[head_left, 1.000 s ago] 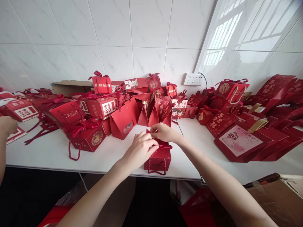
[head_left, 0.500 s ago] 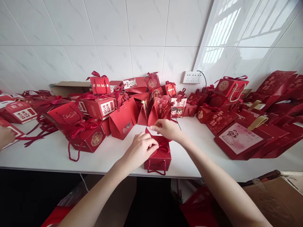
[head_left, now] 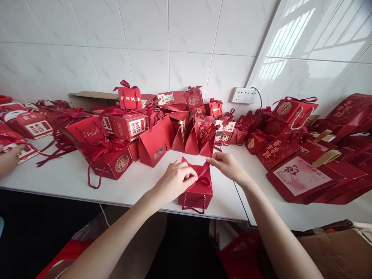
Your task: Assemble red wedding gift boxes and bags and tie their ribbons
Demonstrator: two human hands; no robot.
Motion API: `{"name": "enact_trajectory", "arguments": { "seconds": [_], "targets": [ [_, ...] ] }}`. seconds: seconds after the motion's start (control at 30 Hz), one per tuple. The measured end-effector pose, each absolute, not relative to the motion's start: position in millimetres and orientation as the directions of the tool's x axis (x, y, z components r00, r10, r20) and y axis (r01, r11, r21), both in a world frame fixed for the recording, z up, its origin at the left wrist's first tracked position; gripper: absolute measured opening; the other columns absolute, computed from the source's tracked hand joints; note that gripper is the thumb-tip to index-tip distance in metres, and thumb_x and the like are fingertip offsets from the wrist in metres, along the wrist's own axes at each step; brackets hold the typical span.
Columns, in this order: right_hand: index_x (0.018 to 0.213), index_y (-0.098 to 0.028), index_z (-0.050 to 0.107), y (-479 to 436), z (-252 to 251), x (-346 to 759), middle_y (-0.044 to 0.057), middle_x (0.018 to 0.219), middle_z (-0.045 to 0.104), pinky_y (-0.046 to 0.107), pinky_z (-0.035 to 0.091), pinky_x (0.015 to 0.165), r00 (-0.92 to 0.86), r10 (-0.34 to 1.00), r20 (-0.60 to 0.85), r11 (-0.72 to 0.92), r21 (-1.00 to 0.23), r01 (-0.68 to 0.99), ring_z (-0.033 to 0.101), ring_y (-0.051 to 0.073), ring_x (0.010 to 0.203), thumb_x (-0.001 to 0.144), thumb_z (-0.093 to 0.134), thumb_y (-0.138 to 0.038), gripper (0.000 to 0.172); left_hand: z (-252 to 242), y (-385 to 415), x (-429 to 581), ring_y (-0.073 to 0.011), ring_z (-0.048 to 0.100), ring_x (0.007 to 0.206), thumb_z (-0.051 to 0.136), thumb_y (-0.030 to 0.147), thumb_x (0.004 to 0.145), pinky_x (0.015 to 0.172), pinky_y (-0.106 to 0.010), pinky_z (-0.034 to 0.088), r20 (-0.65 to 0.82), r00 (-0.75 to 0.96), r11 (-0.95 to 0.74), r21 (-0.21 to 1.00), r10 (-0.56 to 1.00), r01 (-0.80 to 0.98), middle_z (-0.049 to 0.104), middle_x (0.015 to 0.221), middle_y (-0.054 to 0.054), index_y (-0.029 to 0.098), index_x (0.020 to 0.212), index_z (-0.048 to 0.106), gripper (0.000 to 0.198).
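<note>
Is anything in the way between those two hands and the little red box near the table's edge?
Nothing visible is. The left hand is on the ribbon atop the red box, and the right hand pinches one end of it. The red bags stand farther back, behind the box.

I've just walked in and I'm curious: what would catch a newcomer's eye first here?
Probably the left hand and right hand at centre front, pinching a red ribbon tied over a small red box. Behind them, many red boxes crowd the white table before the tiled wall. To the right, a pale card picturing a couple stands out against dark red.
</note>
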State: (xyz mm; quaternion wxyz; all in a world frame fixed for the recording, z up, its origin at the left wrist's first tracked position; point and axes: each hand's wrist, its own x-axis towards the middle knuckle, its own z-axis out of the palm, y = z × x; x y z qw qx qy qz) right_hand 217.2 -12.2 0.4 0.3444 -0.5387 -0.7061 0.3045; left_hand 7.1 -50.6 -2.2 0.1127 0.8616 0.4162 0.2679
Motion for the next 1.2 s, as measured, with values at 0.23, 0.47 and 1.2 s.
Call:
{"name": "enact_trajectory", "arguments": {
  "seconds": [0.23, 0.47, 1.2],
  "targets": [
    [0.063, -0.019, 0.056, 4.6, -7.4, 201.5, 0.001, 0.061, 0.055, 0.028, 0.038, 0.057, -0.199, 0.957, 0.209, 0.285, -0.791, 0.541, 0.048, 0.015, 0.058, 0.069, 0.055, -0.073, 0.054, -0.3, -50.7, 7.0, -0.0173, 0.051, 0.075, 0.056, 0.025, 0.088, 0.079, -0.034, 0.046, 0.351, 0.485, -0.598, 0.449, 0.801, 0.664, 0.051, 0.066, 0.001, 0.021, 0.076, 0.067, 0.017],
    [0.069, -0.021, 0.052, -64.3, 1.1, 209.0, 0.001, 0.060, 0.056, 0.029, 0.038, 0.056, 0.004, 0.959, 0.285, 0.203, -0.694, 0.691, 0.050, 0.016, 0.055, 0.082, 0.046, -0.066, 0.047, 0.4, -51.1, 8.2, -0.0177, 0.052, 0.075, 0.057, 0.025, 0.086, 0.079, -0.035, 0.046, 0.350, 0.482, -0.596, 0.487, 0.803, 0.639, 0.053, 0.067, 0.001, 0.020, 0.075, 0.064, 0.014],
    [0.083, -0.018, 0.066, -77.8, -1.6, 191.5, 0.000, 0.058, 0.053, 0.027, 0.033, 0.051, -0.076, 0.977, 0.200, 0.212, -0.854, 0.475, 0.042, 0.013, 0.051, 0.080, 0.051, -0.042, 0.028, -2.6, -48.5, 2.0, -0.0243, 0.054, 0.103, 0.050, 0.025, 0.093, 0.096, -0.042, 0.049, 0.336, 0.523, -0.621, 0.381, 0.783, 0.685, 0.059, 0.101, -0.008, 0.015, 0.115, 0.066, 0.029]
  ]
}}
